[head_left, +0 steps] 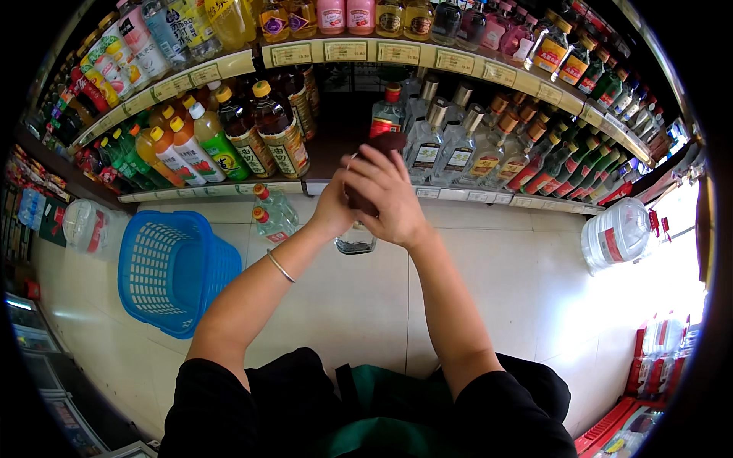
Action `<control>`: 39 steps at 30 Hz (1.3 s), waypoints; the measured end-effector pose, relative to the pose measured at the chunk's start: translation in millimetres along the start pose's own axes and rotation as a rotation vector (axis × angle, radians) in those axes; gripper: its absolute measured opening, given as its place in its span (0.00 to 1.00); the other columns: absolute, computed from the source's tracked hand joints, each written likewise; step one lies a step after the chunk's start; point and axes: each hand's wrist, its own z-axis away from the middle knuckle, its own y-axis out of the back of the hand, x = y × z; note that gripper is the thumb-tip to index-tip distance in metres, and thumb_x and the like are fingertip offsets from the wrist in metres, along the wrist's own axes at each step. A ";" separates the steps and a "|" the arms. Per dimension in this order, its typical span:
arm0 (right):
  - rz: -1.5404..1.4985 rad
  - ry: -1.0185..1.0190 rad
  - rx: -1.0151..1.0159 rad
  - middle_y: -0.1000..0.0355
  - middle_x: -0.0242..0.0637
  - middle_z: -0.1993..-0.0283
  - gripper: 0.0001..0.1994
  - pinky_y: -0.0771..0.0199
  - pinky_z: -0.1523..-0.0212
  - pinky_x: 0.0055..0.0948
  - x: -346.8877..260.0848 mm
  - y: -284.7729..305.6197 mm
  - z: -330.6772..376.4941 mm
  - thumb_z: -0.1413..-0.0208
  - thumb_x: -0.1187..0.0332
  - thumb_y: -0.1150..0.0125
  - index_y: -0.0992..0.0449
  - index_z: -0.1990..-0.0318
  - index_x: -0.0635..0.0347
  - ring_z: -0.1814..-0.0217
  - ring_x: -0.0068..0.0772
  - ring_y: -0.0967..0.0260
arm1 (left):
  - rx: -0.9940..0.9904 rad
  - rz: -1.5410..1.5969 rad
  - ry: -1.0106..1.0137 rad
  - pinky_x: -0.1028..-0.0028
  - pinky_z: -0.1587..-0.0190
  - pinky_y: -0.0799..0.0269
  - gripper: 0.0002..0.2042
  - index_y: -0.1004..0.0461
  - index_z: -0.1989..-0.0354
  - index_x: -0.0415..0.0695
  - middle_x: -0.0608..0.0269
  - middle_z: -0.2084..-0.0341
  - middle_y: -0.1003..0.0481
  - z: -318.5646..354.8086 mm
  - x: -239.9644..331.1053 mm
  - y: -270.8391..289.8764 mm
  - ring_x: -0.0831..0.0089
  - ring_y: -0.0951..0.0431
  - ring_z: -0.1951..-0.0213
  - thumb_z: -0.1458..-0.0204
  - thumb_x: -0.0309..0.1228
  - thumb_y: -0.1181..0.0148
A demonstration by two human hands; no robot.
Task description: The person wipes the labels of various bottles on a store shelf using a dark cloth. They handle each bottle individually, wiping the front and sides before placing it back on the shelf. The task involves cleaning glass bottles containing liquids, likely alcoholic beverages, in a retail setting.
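Black sleeves (210, 408) frame both forearms; the right hand (393, 202), fingers slightly parted, curls over a maroon cloth (359, 198) before the lower shelf (324, 166). I cannot tell how the left hand's (331, 208) fingers sit. A clear bottle (356, 244) shows just beneath.

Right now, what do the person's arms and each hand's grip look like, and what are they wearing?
Both arms have black sleeves ending around the elbows, with uncovered forearms below. A thin, round, silver-coloured bangle circles the left arm near the wrist; the right wrist has none. The left grip and right grip are human hands without gloves.
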 end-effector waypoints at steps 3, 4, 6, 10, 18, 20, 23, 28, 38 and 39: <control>-0.257 -0.174 0.327 0.45 0.48 0.29 0.34 0.53 0.27 0.43 20.8 -7.6 7.3 0.52 0.78 0.38 0.37 0.33 0.55 0.25 0.47 0.50 | -0.192 0.376 0.328 0.71 0.49 0.25 0.27 0.38 0.45 0.41 0.60 0.53 0.28 -1.7 43.7 -0.3 0.73 0.25 0.50 0.52 0.28 0.30; -0.591 -0.292 0.430 0.46 0.46 0.28 0.33 0.52 0.27 0.38 24.0 -10.3 7.5 0.46 0.78 0.42 0.41 0.31 0.55 0.25 0.43 0.50 | -0.208 0.471 0.345 0.70 0.49 0.26 0.27 0.38 0.44 0.41 0.60 0.52 0.28 1.1 45.3 -3.8 0.73 0.25 0.50 0.50 0.28 0.31; -1.085 -0.480 0.461 0.46 0.39 0.29 0.30 0.50 0.29 0.30 26.1 -5.2 1.3 0.34 0.74 0.50 0.51 0.26 0.55 0.27 0.33 0.49 | -0.227 0.618 0.364 0.69 0.48 0.26 0.26 0.39 0.41 0.41 0.59 0.50 0.28 6.5 50.2 -3.0 0.73 0.25 0.50 0.46 0.29 0.34; -1.614 -0.650 0.275 0.40 0.37 0.33 0.30 0.38 0.36 0.27 32.6 2.2 1.6 0.33 0.61 0.45 0.47 0.27 0.54 0.34 0.29 0.41 | -0.268 0.810 0.423 0.69 0.47 0.26 0.27 0.40 0.37 0.41 0.60 0.47 0.28 9.4 45.6 -1.0 0.72 0.24 0.51 0.42 0.33 0.37; -1.529 -0.812 0.326 0.39 0.33 0.33 0.25 0.39 0.35 0.26 19.0 -35.2 22.9 0.30 0.58 0.52 0.43 0.29 0.55 0.33 0.27 0.41 | 0.140 0.766 0.290 0.70 0.50 0.25 0.21 0.33 0.43 0.41 0.61 0.54 0.24 -23.5 66.1 15.4 0.73 0.23 0.53 0.41 0.35 0.38; -1.551 -1.024 0.317 0.37 0.38 0.34 0.24 0.35 0.37 0.29 5.0 -32.5 26.2 0.29 0.58 0.56 0.41 0.31 0.56 0.36 0.32 0.36 | 0.149 0.686 0.212 0.72 0.51 0.25 0.20 0.34 0.44 0.40 0.61 0.54 0.24 -25.3 72.2 18.6 0.74 0.23 0.54 0.42 0.33 0.38; -1.760 -1.282 0.315 0.33 0.42 0.38 0.22 0.29 0.42 0.33 12.2 -60.3 44.0 0.28 0.57 0.60 0.38 0.34 0.58 0.41 0.36 0.31 | 0.153 0.454 -0.009 0.73 0.52 0.26 0.21 0.35 0.47 0.39 0.61 0.56 0.25 -25.9 65.2 17.2 0.76 0.24 0.55 0.45 0.31 0.34; -1.760 -1.443 0.506 0.25 0.40 0.53 0.16 0.23 0.51 0.36 22.9 -83.1 56.7 0.32 0.68 0.61 0.32 0.43 0.63 0.52 0.39 0.26 | 0.128 0.120 -0.143 0.69 0.52 0.28 0.26 0.37 0.51 0.40 0.58 0.58 0.25 -7.3 32.2 11.1 0.72 0.25 0.57 0.52 0.35 0.28; -0.527 -0.586 0.036 0.29 0.36 0.58 0.21 0.29 0.55 0.28 21.1 -5.8 2.6 0.50 0.67 0.31 0.25 0.48 0.62 0.59 0.30 0.30 | 0.062 -0.039 -0.036 0.68 0.49 0.29 0.29 0.39 0.46 0.41 0.56 0.54 0.26 37.4 7.5 27.6 0.67 0.23 0.52 0.51 0.35 0.28; -0.578 -0.476 0.009 0.29 0.35 0.59 0.23 0.29 0.55 0.27 19.9 -1.0 -4.0 0.51 0.66 0.29 0.24 0.47 0.61 0.59 0.30 0.30 | 0.061 -0.015 -0.023 0.68 0.48 0.29 0.29 0.39 0.46 0.41 0.56 0.54 0.26 42.7 5.6 28.0 0.66 0.23 0.52 0.51 0.35 0.28</control>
